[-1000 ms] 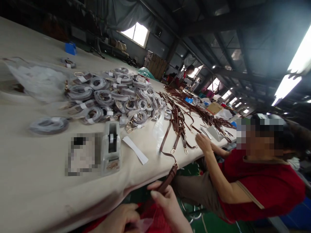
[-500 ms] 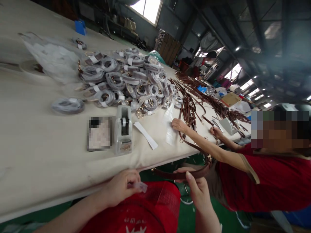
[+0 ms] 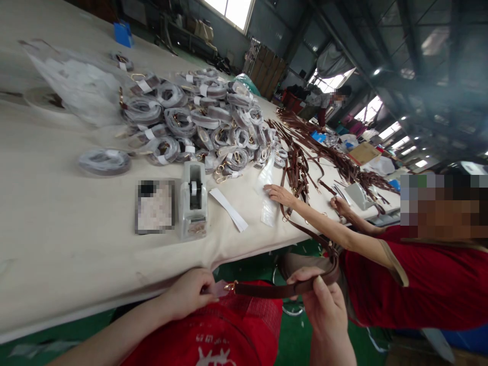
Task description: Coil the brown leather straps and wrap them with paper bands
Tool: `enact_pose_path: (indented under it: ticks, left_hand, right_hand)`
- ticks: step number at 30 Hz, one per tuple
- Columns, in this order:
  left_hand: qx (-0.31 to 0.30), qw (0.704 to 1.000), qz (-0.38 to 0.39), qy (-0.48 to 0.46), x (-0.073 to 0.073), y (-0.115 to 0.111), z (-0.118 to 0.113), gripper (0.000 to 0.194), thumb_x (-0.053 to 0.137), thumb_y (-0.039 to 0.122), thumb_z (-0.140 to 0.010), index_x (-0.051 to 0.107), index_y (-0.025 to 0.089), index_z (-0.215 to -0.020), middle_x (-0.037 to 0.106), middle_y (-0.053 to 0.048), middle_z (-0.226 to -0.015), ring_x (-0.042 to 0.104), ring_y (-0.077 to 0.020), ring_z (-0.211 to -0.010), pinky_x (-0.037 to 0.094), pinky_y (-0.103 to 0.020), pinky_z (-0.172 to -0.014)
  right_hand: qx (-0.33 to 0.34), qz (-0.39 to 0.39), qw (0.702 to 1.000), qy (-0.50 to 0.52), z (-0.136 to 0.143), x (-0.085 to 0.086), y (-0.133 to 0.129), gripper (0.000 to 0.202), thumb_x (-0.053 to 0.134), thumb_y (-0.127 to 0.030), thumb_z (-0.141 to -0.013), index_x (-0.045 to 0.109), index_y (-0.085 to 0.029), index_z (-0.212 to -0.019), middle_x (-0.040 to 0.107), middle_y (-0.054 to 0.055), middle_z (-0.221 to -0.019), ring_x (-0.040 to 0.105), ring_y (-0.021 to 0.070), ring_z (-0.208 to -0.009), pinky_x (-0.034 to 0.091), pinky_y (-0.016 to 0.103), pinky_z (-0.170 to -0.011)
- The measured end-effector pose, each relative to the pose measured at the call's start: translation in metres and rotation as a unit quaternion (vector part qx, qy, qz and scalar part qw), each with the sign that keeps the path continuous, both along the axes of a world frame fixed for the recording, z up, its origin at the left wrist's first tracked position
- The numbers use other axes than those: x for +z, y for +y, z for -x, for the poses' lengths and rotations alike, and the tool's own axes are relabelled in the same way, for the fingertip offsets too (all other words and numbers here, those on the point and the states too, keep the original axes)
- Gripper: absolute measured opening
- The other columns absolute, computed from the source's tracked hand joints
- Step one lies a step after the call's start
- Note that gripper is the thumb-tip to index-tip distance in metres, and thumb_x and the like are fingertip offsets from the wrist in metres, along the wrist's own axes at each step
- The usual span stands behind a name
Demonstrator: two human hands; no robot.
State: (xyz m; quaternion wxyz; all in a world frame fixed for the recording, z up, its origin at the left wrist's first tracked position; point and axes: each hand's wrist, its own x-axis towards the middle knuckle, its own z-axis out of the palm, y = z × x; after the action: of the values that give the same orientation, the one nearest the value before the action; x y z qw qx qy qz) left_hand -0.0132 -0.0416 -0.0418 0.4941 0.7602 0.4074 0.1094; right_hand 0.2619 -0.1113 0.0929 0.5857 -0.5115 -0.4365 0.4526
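Note:
My left hand [image 3: 194, 294] is closed at the table's front edge, pinching a small translucent plastic sleeve [image 3: 218, 288]. The metal clasp [image 3: 231, 287] of a brown leather strap [image 3: 267, 291] touches the sleeve's open side. My right hand [image 3: 324, 297] grips that strap between thumb and fingers, and the rest of it loops up behind the hand toward the table edge. On the table ahead stand a grey tape dispenser [image 3: 193, 203] and white paper strips [image 3: 229, 209]. Beyond them lies a heap of coiled, wrapped straps [image 3: 206, 119].
A co-worker in a red shirt [image 3: 412, 284] sits at the right, one hand [image 3: 280, 194] on clear plastic sleeves [image 3: 268, 211]. Many unwrapped brown straps [image 3: 297, 173] lie behind. One wrapped coil [image 3: 104, 161] and a plastic bag [image 3: 84, 91] are at the left.
My right hand has moved slightly right and down with the strap. The clasp end now meets the sleeve at my left hand, where a gap was before.

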Motion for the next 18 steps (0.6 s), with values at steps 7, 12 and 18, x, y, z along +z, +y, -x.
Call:
enact_pose_path:
  ticks: [7,12,18]
  left_hand:
    - [-0.02,0.999,-0.026,-0.018,0.011,0.001,-0.003,0.012,0.06,0.025,-0.075,0.061,0.019,-0.064,0.068,0.0,-0.071,0.059,-0.0178,-0.07,0.04,-0.026,-0.066]
    - [-0.072,0.995,-0.045,-0.054,0.03,0.004,-0.006,0.02,0.059,0.027,-0.082,0.066,0.019,-0.065,0.071,-0.003,-0.075,0.061,-0.0165,-0.069,0.042,-0.024,-0.066]
    - [-0.108,0.987,0.051,-0.106,0.037,0.006,-0.006,0.021,0.065,0.034,-0.082,0.072,0.018,-0.069,0.071,0.0,-0.069,0.061,-0.0153,-0.064,0.043,-0.022,-0.063]
  right_hand:
    - [0.017,0.001,1.0,0.015,-0.002,-0.004,-0.002,0.026,0.062,-0.042,-0.09,0.074,-0.019,-0.089,0.071,0.01,-0.081,0.063,0.0191,-0.062,0.049,0.029,-0.055]
    - [0.035,0.017,0.999,0.031,-0.008,-0.008,0.0,0.028,0.064,-0.043,-0.089,0.074,-0.017,-0.087,0.071,0.009,-0.077,0.063,0.019,-0.058,0.049,0.028,-0.051]
    - [0.042,0.036,0.998,0.042,-0.013,-0.003,0.007,0.025,0.064,-0.04,-0.09,0.075,-0.018,-0.087,0.073,0.009,-0.075,0.062,0.0175,-0.055,0.05,0.029,-0.053]
